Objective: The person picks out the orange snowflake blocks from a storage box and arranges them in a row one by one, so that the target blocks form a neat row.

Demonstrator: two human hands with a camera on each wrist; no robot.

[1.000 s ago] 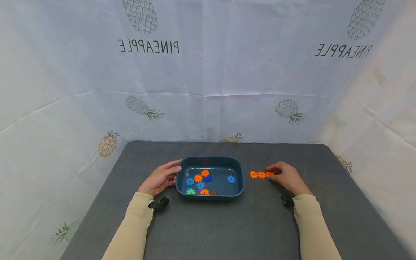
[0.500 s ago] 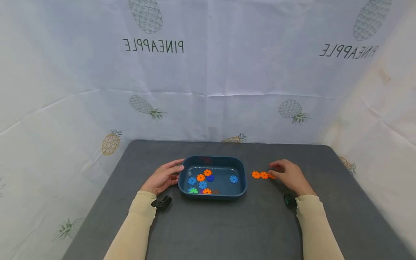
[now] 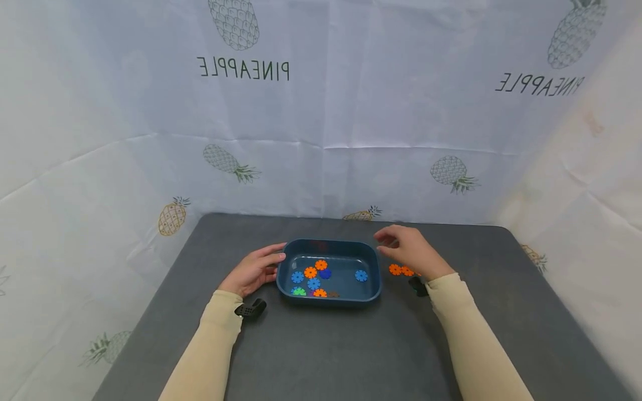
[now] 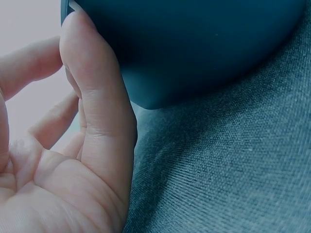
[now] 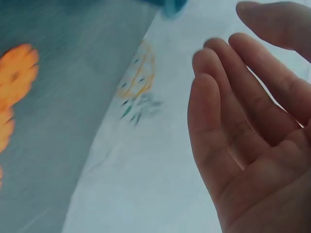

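- We see the right hand (image 3: 413, 250) has moved up and left since half a second ago, off the orange row and over by the tray's back right corner. Nothing in it, fingers loosely curved.
- We've got the left hand (image 3: 253, 270) on the tray's left end, thumb and fingers holding it at the rim, same spot as before.
- Next out is the dark blue tray (image 3: 328, 302), flat on the table. Looks like smooth, stiff plastic to us: probably light and a bit slippery, so we'd take it by the rim at both ends.
- Inside it we count a lone blue disc (image 3: 361, 275) on the right, with blue, orange and green discs bunched left and toward the front wall, which hides some of them.
- Just right of the tray, the row of orange discs (image 3: 394, 269) lies on the table, its far end partly behind the right wrist. We can't tell how firmly they join. We'd guess thin, light, slightly bendy plastic; edges or notches seem the best place to pinch.
- Farther out, we have the gray table (image 3: 321, 351) and the pineapple-print cloth (image 3: 321, 184) behind it.
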